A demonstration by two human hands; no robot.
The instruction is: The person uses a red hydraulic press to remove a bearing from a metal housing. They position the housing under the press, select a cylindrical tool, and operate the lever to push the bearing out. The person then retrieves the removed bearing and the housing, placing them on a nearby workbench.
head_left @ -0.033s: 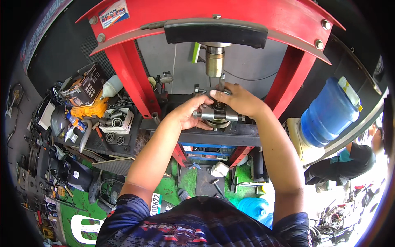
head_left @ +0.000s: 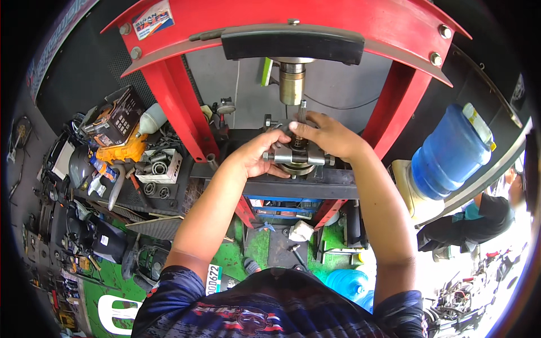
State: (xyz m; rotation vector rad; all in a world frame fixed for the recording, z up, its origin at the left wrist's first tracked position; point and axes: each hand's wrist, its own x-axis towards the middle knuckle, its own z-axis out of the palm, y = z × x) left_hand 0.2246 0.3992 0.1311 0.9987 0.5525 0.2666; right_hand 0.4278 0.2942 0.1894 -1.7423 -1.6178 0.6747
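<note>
Upright beneath the ram [head_left: 292,84] of a red hydraulic press stands a splined metal shaft [head_left: 302,112]. Its tip sits just short of the ram's lower end. A steel bearing separator [head_left: 284,156] with bolts through its ends surrounds the lower shaft, above a round metal part [head_left: 298,169] on the dark press bed [head_left: 315,188]. My left hand [head_left: 256,153] curls around the separator's left side, its thumb reaching toward the shaft. My right hand [head_left: 332,137] wraps the shaft from the right, thumb across its front. The right fingertips are partly hidden behind the shaft.
Red press uprights [head_left: 183,107] flank both hands, under a thick crossbeam [head_left: 400,28]. On the left, a bench holds a white box [head_left: 160,166] of metal parts and a hammer [head_left: 137,183]. A blue water jug [head_left: 448,152] stands right; another person [head_left: 473,222] is beyond it.
</note>
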